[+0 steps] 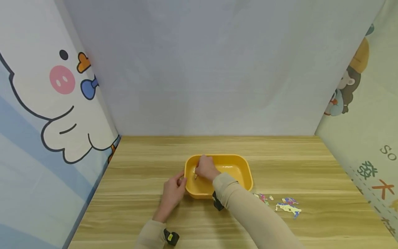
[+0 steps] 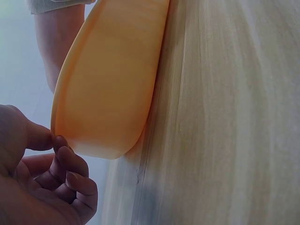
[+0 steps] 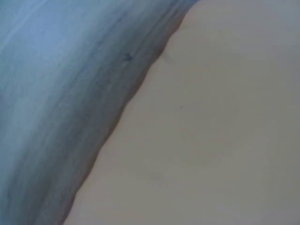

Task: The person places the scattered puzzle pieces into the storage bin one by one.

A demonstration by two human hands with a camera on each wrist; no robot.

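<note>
A yellow plastic tray (image 1: 239, 173) with rounded corners sits on the wooden table. My left hand (image 1: 173, 193) is at its left end; in the left wrist view the thumb and index finger of the left hand (image 2: 42, 173) pinch the rim of the tray (image 2: 108, 84). My right hand (image 1: 206, 167) reaches down inside the tray at its left side, fingers bent. A small pale scrap (image 1: 195, 171) shows at its fingertips, partly hidden by the hand. The right wrist view is blurred and filled mostly by a beige surface, with no fingers showing.
To the right of the tray, beside the right forearm, lie colourful torn scraps (image 1: 262, 197) and a larger pale and blue scrap (image 1: 288, 208). The wooden table (image 1: 149, 152) ends at a grey backdrop behind. Printed curtains hang on both sides.
</note>
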